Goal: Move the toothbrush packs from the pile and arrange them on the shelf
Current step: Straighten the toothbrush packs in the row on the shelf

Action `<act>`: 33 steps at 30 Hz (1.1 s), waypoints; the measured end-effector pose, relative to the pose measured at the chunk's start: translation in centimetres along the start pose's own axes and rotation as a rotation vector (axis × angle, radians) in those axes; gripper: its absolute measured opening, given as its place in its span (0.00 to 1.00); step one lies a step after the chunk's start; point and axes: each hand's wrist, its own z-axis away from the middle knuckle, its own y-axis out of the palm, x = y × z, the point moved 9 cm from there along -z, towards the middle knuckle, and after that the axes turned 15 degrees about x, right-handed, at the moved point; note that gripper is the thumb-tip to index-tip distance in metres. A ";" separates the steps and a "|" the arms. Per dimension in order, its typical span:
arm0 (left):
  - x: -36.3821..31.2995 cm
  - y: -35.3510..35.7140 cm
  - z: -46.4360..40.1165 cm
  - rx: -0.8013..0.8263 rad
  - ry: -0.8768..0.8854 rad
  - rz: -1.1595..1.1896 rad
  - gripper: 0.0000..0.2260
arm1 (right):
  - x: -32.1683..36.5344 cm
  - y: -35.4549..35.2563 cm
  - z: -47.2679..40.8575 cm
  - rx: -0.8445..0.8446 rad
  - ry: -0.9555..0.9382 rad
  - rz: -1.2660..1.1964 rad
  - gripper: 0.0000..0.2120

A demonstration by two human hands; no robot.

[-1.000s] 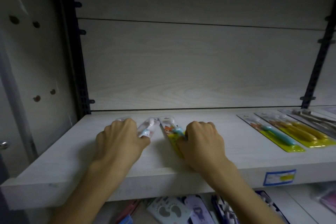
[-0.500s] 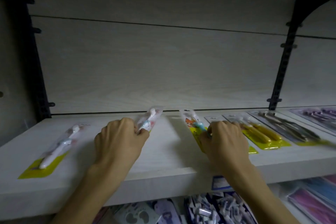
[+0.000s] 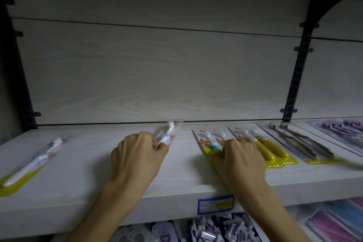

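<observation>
Dim in here, the light coming weakly from the near side. The shelf (image 3: 78,179) glows pale; the back panel (image 3: 157,74) greys into dark corners. Far-right packs (image 3: 334,143) smear with blur; the right upright (image 3: 294,84) bows.

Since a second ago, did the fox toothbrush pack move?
Yes. The fox pack, under the right hand, slid right along the shelf: it was well left of the blue price label, now it lies above it, beside the yellow-handled pack.

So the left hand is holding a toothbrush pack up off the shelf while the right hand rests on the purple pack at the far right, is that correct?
Not quite: in the head view the right hand rests on the yellow cartoon pack, not the purple pack. The left hand does hold its toothbrush pack.
</observation>
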 end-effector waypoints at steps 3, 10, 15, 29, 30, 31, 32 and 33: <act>-0.5 0.3 -0.1 0.002 -0.007 -0.006 0.16 | -0.2 0.0 -0.2 0.008 -0.018 0.006 0.12; -1.8 0.7 -0.6 0.011 -0.004 -0.021 0.14 | -1.1 -0.4 -0.5 -0.003 -0.042 0.004 0.13; -2.9 1.1 -0.7 0.015 0.005 -0.035 0.15 | -1.4 -0.4 -0.9 0.017 -0.071 0.019 0.11; -6.4 2.5 0.9 0.045 -0.024 -0.066 0.13 | -5.0 -2.9 -0.6 -0.060 -0.153 -0.127 0.13; -6.7 2.7 1.1 0.050 -0.023 -0.068 0.14 | -5.1 -3.0 -0.4 -0.062 -0.162 -0.127 0.13; -7.1 2.8 1.2 0.054 -0.021 -0.069 0.14 | -5.3 -3.0 -0.4 -0.062 -0.169 -0.126 0.13; -7.5 3.0 1.3 0.057 -0.019 -0.071 0.14 | -5.4 -3.0 -0.3 -0.062 -0.175 -0.123 0.13; -7.8 3.1 1.5 0.060 -0.018 -0.070 0.14 | -5.6 -3.0 -0.3 -0.062 -0.178 -0.120 0.13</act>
